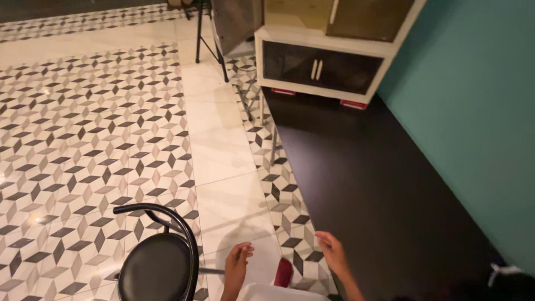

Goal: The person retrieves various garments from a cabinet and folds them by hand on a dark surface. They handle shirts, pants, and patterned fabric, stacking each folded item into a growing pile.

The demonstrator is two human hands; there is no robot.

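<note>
A: Report the item nearest the hands.

B: A dark surface (379, 184), long and narrow. Its near-left edge lies just beside the right hand (333, 252), at about 1 o'clock from the fingertips; whether skin touches the edge cannot be told. The long axis runs from 5 o'clock up to 11 o'clock, along the teal wall (479, 122) toward a white cabinet (326, 61) with dark doors.

A: State of the fingers?

B: Right hand: fingers apart, loosely extended, holding nothing. Left hand (237, 262): fingers loosely curled, empty, over the patterned tile floor (83, 139).

A: Which hand is nearer the surface?

B: The right. The left is well apart from it, at 9 o'clock of the right hand.

A: Surroundings?

B: A black round-seat chair (156, 267) stands at 9 o'clock of the left hand, near but not touching. A red object (283, 273) lies low between the hands; its kind cannot be told. Black stand legs (209, 39) stand at 12 o'clock, far off.
</note>
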